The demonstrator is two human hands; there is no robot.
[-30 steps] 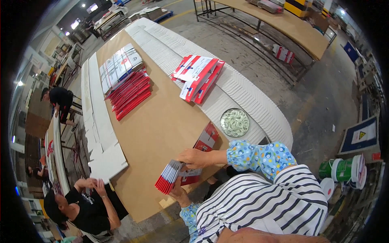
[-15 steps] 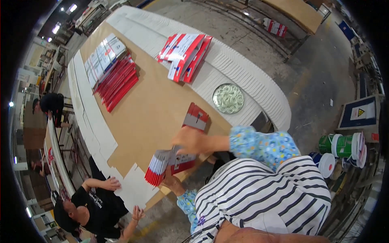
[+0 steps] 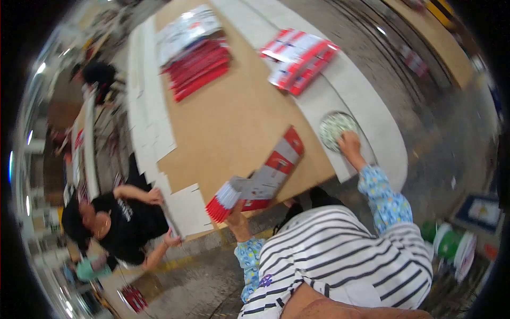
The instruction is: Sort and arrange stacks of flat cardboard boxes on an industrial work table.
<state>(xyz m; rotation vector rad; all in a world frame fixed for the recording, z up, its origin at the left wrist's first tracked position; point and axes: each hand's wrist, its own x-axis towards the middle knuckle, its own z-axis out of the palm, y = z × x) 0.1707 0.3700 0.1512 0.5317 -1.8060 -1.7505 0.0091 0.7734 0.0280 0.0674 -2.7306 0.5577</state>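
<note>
At the near end of the table, my left hand is closed round the lower end of a fanned stack of folded red-and-white cardboard pieces. Beside the stack, a long red, white and grey printed cardboard piece slants up across the table edge; how it joins the stack is hidden. My right hand reaches to the round dish of small pale green rings, its fingertips down at the rings. Motion blur hides whether those fingers hold any.
Red-and-white printed packs lie beyond the dish, and a bigger pile of red packs sits at the far left. A co-worker in black handles white card at the table's left edge. Buckets stand at right.
My right hand has left the cardboard and moved right to the dish. The long printed piece now shows more fully. The view has shifted, and the co-worker's hands have moved onto a card.
</note>
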